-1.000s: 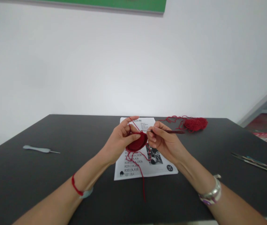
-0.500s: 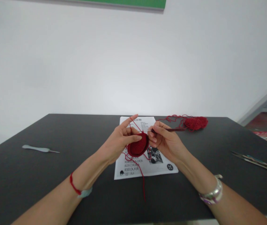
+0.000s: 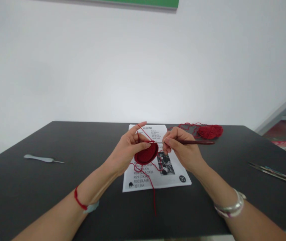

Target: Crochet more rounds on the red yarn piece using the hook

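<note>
One red crocheted piece [image 3: 146, 155], round and cup-edged: we are holding it above the printed sheet [image 3: 164, 181], between our two hands.

One left hand [image 3: 129, 146]: its thumb is pressing the piece's upper rim; its index finger is standing raised, apart from the rest, with the working strand [image 3: 145, 133] running over it and down to the rim. The work is partly hiding the other fingers; we cannot tell how they are closing.

One right hand [image 3: 179, 144]: thumb and fingertips are pinching the crochet hook [image 3: 199, 142], whose metal shaft is reaching leftward to the rim; whether its tip is lying inside a stitch is too small to tell.

Step in hand, by our judgement: we are working a stitch along the edge. The next move seems to be calling for a firm rim, a taut strand and a slight turn of the hook.

Lying by: red yarn skein [image 3: 210, 132], beyond the right hand; grey-handled tool [image 3: 38, 158], far left; slim metal tool [image 3: 272, 172], far right.
</note>
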The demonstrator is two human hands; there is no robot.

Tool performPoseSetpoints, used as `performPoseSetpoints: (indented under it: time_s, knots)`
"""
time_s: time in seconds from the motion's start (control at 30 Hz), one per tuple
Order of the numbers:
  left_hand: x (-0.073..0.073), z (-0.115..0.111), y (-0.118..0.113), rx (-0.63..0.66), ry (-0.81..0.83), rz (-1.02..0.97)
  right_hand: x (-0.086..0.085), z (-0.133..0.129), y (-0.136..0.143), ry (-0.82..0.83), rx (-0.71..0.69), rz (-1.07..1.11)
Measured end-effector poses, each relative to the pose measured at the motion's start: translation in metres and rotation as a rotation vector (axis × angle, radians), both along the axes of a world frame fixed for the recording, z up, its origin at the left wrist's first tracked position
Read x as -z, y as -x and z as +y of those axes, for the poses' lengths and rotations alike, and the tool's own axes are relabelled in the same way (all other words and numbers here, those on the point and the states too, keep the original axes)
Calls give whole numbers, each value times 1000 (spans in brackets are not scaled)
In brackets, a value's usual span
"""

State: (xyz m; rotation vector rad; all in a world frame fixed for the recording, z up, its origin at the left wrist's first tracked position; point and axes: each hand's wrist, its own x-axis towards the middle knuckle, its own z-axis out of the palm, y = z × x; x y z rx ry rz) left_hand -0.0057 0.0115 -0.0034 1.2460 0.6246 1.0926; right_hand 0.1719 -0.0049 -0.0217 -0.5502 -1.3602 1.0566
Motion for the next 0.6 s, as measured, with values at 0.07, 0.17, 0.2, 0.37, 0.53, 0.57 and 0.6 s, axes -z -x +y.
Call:
performPoseSetpoints:
  time_s: [0.07, 0.17, 0.2, 0.37, 0.53, 0.57, 0.6]
  knots:
    - [0, 0, 0, -5, -18, 4, 2, -1, 0, -60, 65, -58]
    - [0, 0, 0, -17, -31, 2, 4, -4, 2, -135, 162, -155]
    - [-1, -1, 0, -24, -33, 1, 4, -6, 2, -163, 196, -195]
    - [-2, -3, -1, -58, -45, 18, -1, -12, 5, -355, 367, -423]
    - [-3, -5, -2, -94, -74, 57, -4, -15, 7, -515, 493, -540]
    - [-3, -5, -3, -101, -76, 64, -3, -15, 7, -541, 501, -551]
    - [-4, -5, -3, -106, -76, 69, -3, -15, 8, -558, 500, -557]
